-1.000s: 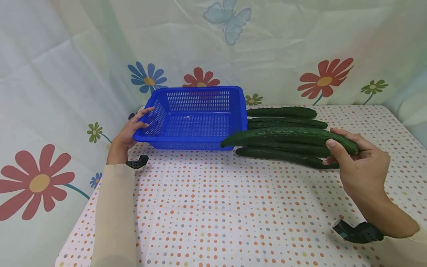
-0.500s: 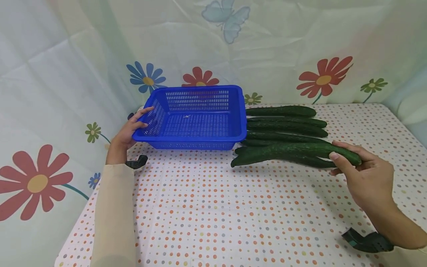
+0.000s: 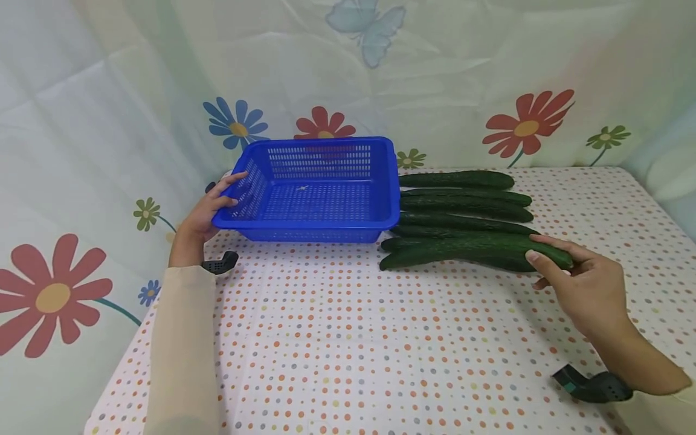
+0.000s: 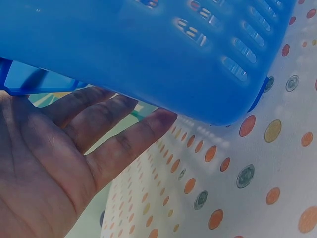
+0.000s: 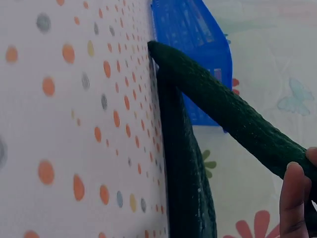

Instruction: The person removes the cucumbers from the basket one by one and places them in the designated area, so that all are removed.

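Note:
My right hand point(image 3: 592, 284) pinches the right end of a long dark green cucumber point(image 3: 467, 249) between thumb and fingers. In the right wrist view that cucumber point(image 5: 223, 109) slants, its far tip down by the tabletop and the held end raised above another cucumber point(image 5: 183, 168). Several more cucumbers point(image 3: 462, 179) lie in a loose row behind it, their left ends beside the basket. At the left end of the blue plastic basket point(image 3: 304, 225), my left hand point(image 3: 203, 211) holds the rim. From the left wrist view its fingers point(image 4: 133, 139) reach against the outside of the basket.
A table point(image 3: 337, 338) with a dotted cloth carries everything. A flower-printed curtain point(image 3: 435, 78) hangs behind and at the left. Inside the basket is a small pale scrap point(image 3: 302, 188). Each wrist wears a black camera mount point(image 3: 592, 383).
The held cucumber has come down and toward me, from over the row and basket edge to the front of the row. My left hand has stayed on the basket.

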A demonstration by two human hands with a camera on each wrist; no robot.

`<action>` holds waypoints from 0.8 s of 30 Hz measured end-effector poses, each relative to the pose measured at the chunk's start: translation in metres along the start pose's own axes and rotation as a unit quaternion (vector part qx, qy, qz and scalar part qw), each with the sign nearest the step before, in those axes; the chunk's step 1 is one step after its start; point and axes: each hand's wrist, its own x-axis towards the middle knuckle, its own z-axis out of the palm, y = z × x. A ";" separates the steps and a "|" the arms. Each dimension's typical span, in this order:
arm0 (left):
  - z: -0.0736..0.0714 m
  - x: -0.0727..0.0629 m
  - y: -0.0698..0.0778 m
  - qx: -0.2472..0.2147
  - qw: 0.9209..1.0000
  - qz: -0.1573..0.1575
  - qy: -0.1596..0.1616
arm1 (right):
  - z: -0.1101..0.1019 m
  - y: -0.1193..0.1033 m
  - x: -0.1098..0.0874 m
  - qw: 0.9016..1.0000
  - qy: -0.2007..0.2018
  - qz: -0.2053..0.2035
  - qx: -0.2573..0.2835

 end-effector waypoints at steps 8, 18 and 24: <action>0.000 0.002 -0.001 -0.003 1.000 0.006 -0.004 | -0.010 0.014 0.010 0.990 -0.066 -0.030 -0.117; 0.000 0.001 -0.002 -0.007 1.000 -0.001 0.003 | -0.010 0.028 0.019 0.966 -0.141 -0.070 -0.204; 0.001 0.003 -0.001 -0.005 1.000 -0.005 0.001 | -0.009 0.037 0.020 0.952 -0.182 -0.056 -0.238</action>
